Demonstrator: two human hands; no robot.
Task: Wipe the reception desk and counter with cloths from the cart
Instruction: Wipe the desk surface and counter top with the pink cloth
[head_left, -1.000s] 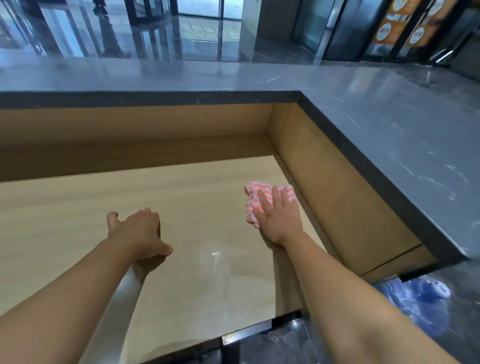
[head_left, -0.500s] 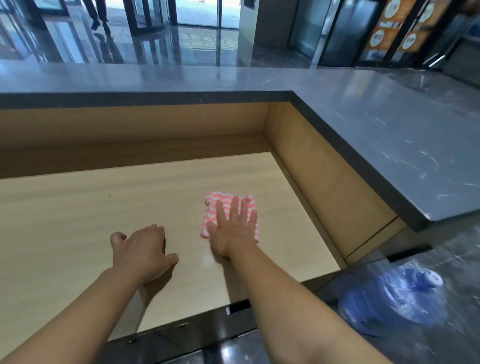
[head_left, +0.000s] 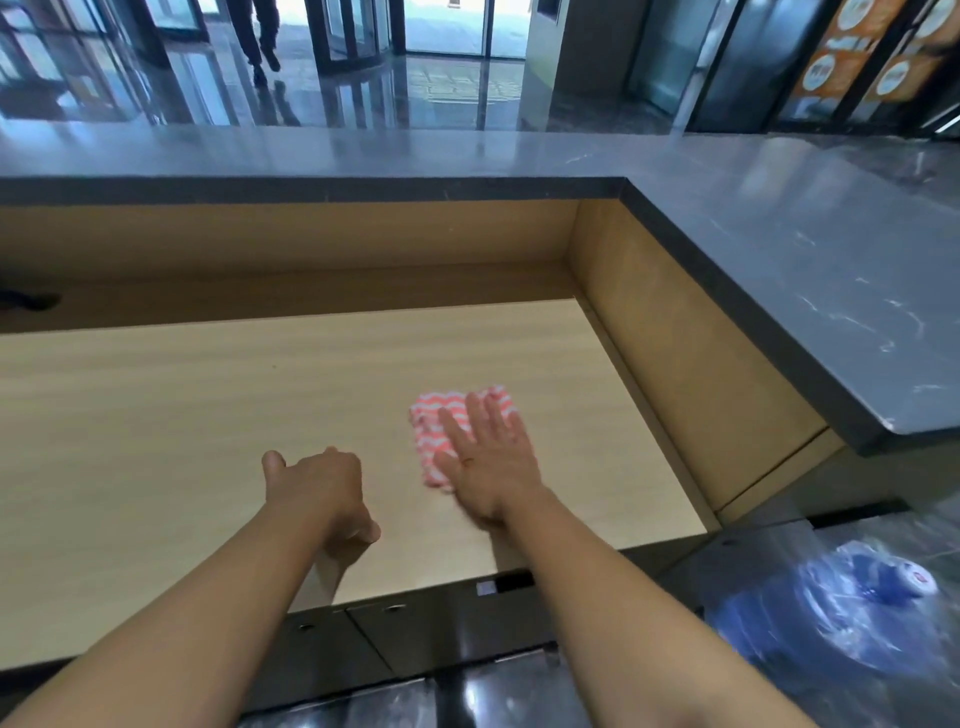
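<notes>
On the desk (head_left: 208, 415), the right hand (head_left: 488, 467) presses flat on the striped cloth (head_left: 431, 421), covering its near-right part

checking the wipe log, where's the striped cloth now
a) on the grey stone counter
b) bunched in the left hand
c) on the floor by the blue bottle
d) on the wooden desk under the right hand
d: the striped cloth lies on the wooden desk with the right hand pressing flat on it; the left hand holds nothing.
</notes>
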